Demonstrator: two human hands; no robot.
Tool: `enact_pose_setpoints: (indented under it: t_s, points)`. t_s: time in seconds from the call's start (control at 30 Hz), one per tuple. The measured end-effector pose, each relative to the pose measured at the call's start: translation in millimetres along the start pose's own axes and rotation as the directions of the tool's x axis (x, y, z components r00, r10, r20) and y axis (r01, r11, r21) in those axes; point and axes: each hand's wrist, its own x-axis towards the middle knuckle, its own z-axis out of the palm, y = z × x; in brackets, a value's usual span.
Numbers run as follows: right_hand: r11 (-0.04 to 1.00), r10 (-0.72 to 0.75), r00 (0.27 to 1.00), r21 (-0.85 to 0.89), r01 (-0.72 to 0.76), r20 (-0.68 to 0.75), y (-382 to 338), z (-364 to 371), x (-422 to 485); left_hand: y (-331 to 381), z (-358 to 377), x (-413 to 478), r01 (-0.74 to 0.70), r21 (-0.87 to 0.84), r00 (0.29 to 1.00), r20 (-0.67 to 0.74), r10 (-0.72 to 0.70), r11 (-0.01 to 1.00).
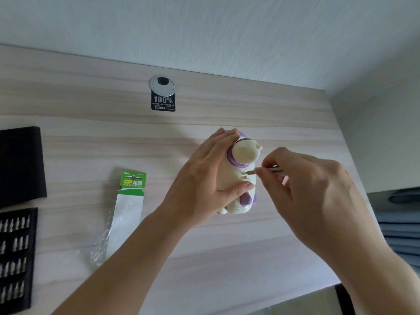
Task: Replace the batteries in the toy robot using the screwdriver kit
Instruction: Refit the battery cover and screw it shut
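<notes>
The cream and purple toy robot (244, 153) lies on its side on the desk, right of centre. My left hand (204, 178) wraps round its body and holds it steady. My right hand (304, 189) pinches a thin silver screwdriver (275, 170), whose tip touches a small screw on the toy's side. At the left edge, the black screwdriver kit tray (16, 255) shows rows of several bits, with its black lid (21, 164) above it. A green and white GP battery package (130, 201), opened, lies left of the toy. No batteries are visible.
The light wood desk (91, 137) meets a white wall behind. A grey cable grommet with a black sticker (162, 93) sits at the back. The desk's right edge drops beside blue fabric (400, 223). The front edge runs at lower right.
</notes>
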Motion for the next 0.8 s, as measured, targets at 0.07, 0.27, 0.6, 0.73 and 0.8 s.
enact_pose_setpoints:
  t_s: [0.07,0.27,0.6,0.73,0.8]
  points:
    - [1.000,0.015,0.999,0.000,-0.015,0.030,2,-2,2,-1,0,0,0.000,0.001,1.000,-0.009,0.000,1.000]
    - [0.998,-0.038,0.994,-0.036,0.042,0.105,-1,-7,6,-1,2,1,-0.011,0.012,1.000,-0.001,0.011,1.000]
    - [0.986,-0.075,0.980,-0.131,0.100,0.184,-10,-14,13,-2,1,1,-0.003,0.004,1.000,0.002,0.003,1.000]
    - [0.970,-0.013,0.995,-0.239,0.037,0.100,-4,-9,14,-2,1,0,0.002,-0.001,1.000,-0.006,-0.002,1.000]
    - [0.969,0.015,0.997,-0.247,0.003,0.070,-2,-8,15,-2,1,0,0.004,-0.010,1.000,-0.008,-0.005,1.000]
